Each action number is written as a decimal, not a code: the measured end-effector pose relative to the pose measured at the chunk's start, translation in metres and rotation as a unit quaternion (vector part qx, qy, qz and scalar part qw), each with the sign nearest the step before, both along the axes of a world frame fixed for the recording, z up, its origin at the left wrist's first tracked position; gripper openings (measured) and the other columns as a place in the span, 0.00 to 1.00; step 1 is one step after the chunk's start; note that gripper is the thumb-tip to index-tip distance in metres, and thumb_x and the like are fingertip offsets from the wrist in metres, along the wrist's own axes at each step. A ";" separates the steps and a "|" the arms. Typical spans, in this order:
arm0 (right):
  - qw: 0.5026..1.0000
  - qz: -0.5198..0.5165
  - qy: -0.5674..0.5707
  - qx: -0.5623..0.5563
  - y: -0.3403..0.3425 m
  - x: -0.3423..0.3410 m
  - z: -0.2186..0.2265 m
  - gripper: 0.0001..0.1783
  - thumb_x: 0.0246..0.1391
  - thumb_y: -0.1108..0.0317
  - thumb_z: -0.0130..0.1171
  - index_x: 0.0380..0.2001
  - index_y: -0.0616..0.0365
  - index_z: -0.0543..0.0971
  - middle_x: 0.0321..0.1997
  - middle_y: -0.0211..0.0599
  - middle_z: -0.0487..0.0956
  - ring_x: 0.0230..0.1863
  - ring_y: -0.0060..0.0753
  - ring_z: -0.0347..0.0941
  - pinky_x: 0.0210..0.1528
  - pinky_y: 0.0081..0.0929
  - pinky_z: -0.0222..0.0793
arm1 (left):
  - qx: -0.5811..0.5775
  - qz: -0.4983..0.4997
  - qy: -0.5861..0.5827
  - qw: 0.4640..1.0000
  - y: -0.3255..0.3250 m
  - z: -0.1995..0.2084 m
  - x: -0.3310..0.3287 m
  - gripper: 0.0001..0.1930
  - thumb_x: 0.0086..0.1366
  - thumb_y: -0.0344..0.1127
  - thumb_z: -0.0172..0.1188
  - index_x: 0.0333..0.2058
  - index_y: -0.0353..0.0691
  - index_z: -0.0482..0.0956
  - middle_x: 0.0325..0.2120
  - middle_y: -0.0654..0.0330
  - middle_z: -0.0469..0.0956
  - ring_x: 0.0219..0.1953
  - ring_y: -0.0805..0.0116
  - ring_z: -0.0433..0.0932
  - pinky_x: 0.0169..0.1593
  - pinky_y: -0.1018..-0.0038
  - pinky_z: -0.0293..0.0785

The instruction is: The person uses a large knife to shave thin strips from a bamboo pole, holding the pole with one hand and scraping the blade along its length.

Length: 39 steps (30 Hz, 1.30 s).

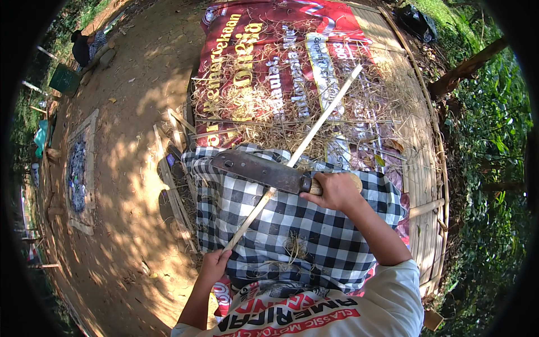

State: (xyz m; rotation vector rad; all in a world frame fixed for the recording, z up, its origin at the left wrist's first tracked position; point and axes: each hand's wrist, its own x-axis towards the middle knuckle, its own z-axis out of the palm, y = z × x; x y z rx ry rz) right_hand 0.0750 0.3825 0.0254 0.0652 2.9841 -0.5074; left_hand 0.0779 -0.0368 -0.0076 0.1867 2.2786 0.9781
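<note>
My right hand [335, 191] is wrapped round the wooden handle of a machete [261, 170], whose broad dark blade points left. The blade lies across a long, pale strip of bamboo [320, 119], hiding a short stretch of it. Near my lap, my left hand [215, 265] grips the strip's lower end, and the strip slants away up to the right. Under both hands, a black-and-white checked cloth [314, 230] covers my legs, with a small clump of shavings [294, 247] on it.
Ahead, curly shavings [359, 112] litter a red printed banner [222, 56] on a bamboo-slat platform [415, 135]. Split bamboo pieces [168, 180] lean at my left. Farther left are a framed pit [78, 168] on dirt ground and a seated person [87, 48]. A black bag [415, 22] lies far right.
</note>
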 end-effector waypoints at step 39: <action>0.993 0.020 0.033 0.108 0.095 -0.018 -0.031 0.33 0.50 0.33 0.56 0.30 0.58 0.77 0.17 0.46 0.77 0.19 0.47 0.77 0.25 0.41 0.73 | -0.081 -0.026 0.149 0.985 0.013 0.016 0.004 0.19 0.64 0.44 0.61 0.21 0.35 0.72 0.11 0.47 0.69 0.17 0.43 0.71 0.20 0.60 0.64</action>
